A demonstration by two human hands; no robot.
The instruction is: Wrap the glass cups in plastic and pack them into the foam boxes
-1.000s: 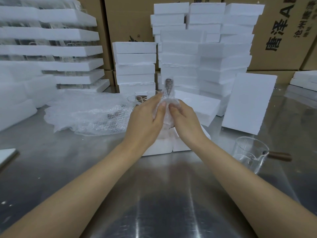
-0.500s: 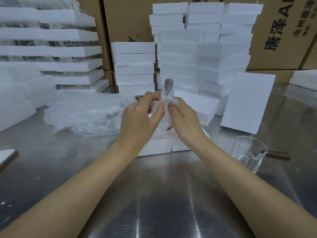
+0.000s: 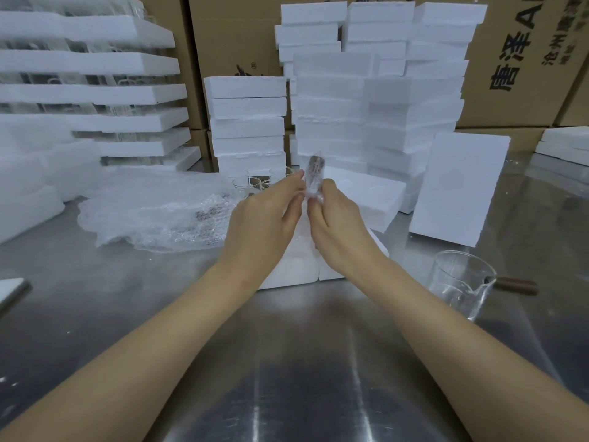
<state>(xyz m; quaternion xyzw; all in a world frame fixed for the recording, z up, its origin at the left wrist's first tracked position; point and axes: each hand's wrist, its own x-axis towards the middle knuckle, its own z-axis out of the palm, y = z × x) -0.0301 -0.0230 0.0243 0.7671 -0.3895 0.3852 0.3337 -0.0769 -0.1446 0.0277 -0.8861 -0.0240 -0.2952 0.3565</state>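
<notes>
My left hand (image 3: 266, 223) and my right hand (image 3: 338, 226) meet above a low foam box (image 3: 299, 266) on the steel table. Both pinch a small item wrapped in clear plastic (image 3: 314, 177), whose dark top sticks up between my fingertips. What the wrap holds below is hidden by my fingers. A pile of bubble wrap (image 3: 159, 212) lies to the left. A bare glass cup with a dark wooden handle (image 3: 460, 282) stands to the right. Several small glass cups (image 3: 247, 183) sit behind my left hand.
Stacks of white foam boxes (image 3: 366, 90) rise behind my hands, with more foam trays (image 3: 89, 90) at the left. A foam lid (image 3: 459, 186) leans upright at the right. Cardboard cartons (image 3: 526, 59) line the back wall. A white panel corner (image 3: 9, 288) lies at the left edge.
Both hands have risen slightly and drawn closer around the wrapped item, with my fingers shifting on the plastic. The glass cup at the right has not moved.
</notes>
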